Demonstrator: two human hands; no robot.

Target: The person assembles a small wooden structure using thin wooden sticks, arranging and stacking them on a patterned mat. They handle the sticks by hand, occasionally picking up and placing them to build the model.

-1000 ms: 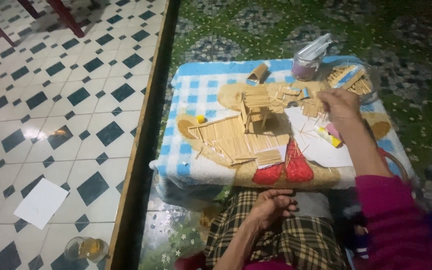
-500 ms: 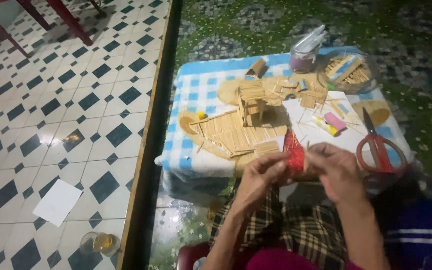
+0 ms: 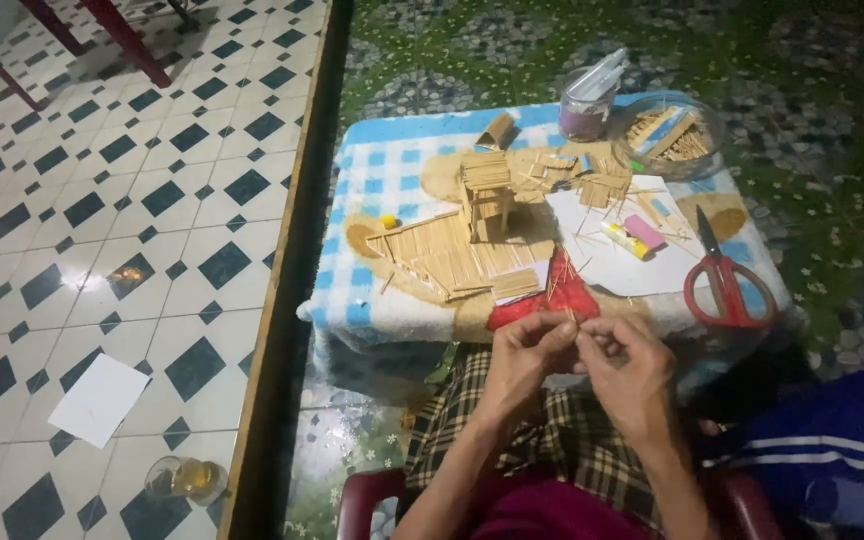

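Both hands had drawn together above the lap since the earlier frames, when the right one was stretched out over the table and the left lay idle on the knee. At this moment the left hand (image 3: 524,352) and the right hand (image 3: 624,360) met at the near edge of the low table (image 3: 392,165), fingertips pinched on a thin stick (image 3: 564,290) that rose between them toward the red patch (image 3: 572,298) on the cloth; whether it was one stick or several could not be told. On the table stood a small stick tower (image 3: 485,192) beside a flat panel of sticks (image 3: 447,255), with a white sheet (image 3: 617,260), a glue tube (image 3: 627,238) and red-handled scissors (image 3: 727,278) to the right, and a jar (image 3: 584,115) and clear bowl of sticks (image 3: 670,135) at the far edge. By the look of it, the work stood at preparing a single piece for the model, and the next move would likely call for a steady pinch and a short reach to the glue.
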